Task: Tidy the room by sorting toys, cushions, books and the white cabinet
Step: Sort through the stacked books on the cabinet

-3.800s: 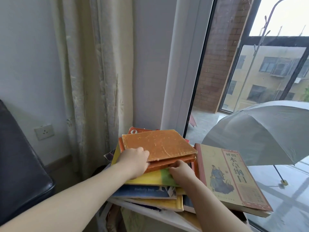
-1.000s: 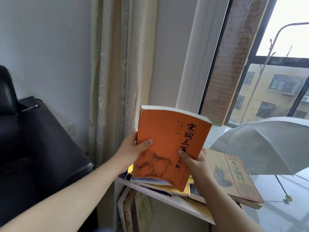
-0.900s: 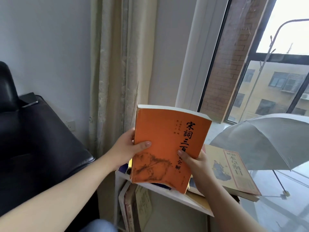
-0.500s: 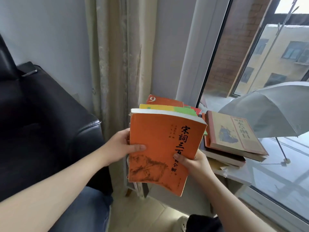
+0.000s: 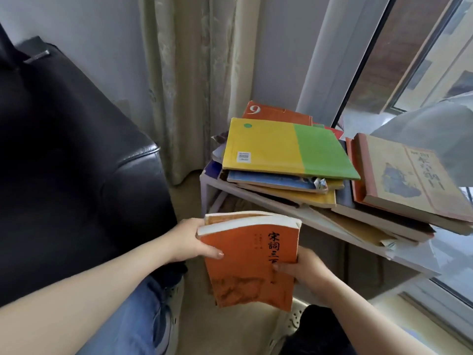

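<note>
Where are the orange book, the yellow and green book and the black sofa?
orange book (image 5: 245, 252): head view, front cover.
yellow and green book (image 5: 284, 149): head view, top cover.
black sofa (image 5: 84, 162): head view, leather side.

Home living room: black leather sofa (image 5: 76, 155) standing beside cream curtain (image 5: 194, 73) hanging at tall window (image 5: 409, 60); books (image 5: 276, 147) lying piled on white cabinet (image 5: 206, 196).

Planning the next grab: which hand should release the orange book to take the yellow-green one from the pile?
Right hand, probably: it lies more directly below the yellow-green book, while the left hand grips the orange book near its top corner.
</note>
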### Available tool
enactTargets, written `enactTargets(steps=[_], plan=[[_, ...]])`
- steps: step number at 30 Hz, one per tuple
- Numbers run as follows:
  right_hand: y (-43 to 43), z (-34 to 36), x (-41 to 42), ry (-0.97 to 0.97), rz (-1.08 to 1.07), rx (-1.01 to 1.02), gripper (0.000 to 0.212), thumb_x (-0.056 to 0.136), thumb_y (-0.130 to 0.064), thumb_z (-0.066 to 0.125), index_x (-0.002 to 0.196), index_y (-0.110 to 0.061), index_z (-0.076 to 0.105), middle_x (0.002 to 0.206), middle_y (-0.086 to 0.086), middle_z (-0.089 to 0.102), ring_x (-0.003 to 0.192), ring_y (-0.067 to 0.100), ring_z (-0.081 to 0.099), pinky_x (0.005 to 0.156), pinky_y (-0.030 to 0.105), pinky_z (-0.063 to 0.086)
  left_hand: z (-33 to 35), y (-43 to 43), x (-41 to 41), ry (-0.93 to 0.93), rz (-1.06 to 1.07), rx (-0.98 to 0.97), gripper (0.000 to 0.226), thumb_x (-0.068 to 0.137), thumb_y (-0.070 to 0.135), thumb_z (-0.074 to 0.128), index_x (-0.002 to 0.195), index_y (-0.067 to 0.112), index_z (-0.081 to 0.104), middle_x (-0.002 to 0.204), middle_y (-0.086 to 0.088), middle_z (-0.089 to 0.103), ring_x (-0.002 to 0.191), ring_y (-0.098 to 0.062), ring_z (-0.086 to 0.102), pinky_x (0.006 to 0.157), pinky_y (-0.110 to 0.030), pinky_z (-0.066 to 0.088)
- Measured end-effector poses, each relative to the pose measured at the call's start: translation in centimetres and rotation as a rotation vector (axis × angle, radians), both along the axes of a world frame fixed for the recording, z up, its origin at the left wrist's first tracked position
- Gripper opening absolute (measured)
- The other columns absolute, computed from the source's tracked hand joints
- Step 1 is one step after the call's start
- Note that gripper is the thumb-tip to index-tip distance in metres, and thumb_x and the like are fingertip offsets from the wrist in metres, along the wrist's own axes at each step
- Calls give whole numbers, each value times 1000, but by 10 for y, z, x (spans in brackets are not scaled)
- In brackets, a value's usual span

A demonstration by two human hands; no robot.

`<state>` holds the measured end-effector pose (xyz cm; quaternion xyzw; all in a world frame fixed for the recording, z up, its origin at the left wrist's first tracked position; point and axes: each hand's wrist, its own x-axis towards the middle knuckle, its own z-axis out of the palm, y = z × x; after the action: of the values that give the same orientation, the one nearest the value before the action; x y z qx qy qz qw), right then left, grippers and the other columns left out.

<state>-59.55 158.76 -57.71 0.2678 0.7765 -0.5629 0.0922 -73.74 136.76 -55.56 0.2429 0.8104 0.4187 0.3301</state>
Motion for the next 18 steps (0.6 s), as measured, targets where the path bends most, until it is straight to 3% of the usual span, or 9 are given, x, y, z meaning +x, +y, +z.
enactTargets(steps=[3, 6, 9, 12, 15, 18], plan=[[6, -18, -8, -81, 39, 23, 21, 83, -6, 68, 95, -22, 62, 93, -7, 68, 87, 10, 64, 76, 25, 51, -19, 1, -6, 61, -71, -167, 36, 69, 27, 83, 99, 26, 65, 94, 11, 69, 89, -4, 65, 83, -17, 53], [12, -33, -14, -95, 10, -44, 26, 82, -1, 66, 93, -24, 61, 95, -5, 68, 87, 9, 63, 70, 20, 49, -29, 12, -8, 129, -151, -251, 41, 72, 34, 78, 108, 29, 60, 100, 13, 65, 92, -5, 63, 84, -19, 52], [17, -46, -22, -115, -29, -85, 28, 81, 3, 65, 93, -23, 61, 96, -3, 68, 86, 8, 62, 68, 20, 48, -34, 25, -6, 134, -151, -274, 29, 76, 32, 75, 100, 30, 58, 94, 13, 62, 86, -5, 61, 75, -15, 50], [16, -58, -29, -146, -144, -76, 26, 80, 4, 65, 100, -12, 62, 105, 10, 67, 89, 17, 62, 69, 26, 50, -42, 37, -2, 125, -81, -252, 25, 78, 26, 73, 101, 22, 64, 96, 6, 66, 85, -7, 63, 73, -16, 51], [11, -60, -38, -211, -250, -33, 19, 89, -11, 59, 107, -17, 58, 105, 9, 63, 96, 28, 59, 84, 46, 52, -50, 52, 3, 157, -32, -267, 9, 81, 18, 66, 89, 15, 65, 86, 3, 66, 80, -11, 63, 62, -16, 47], [7, -52, -49, -240, -462, -141, 40, 92, -22, 55, 130, -14, 45, 99, 7, 56, 85, 23, 55, 71, 39, 50, -59, 69, 10, 116, 72, -256, 12, 83, 14, 62, 94, 10, 66, 91, -3, 68, 84, -16, 65, 71, -25, 52]])
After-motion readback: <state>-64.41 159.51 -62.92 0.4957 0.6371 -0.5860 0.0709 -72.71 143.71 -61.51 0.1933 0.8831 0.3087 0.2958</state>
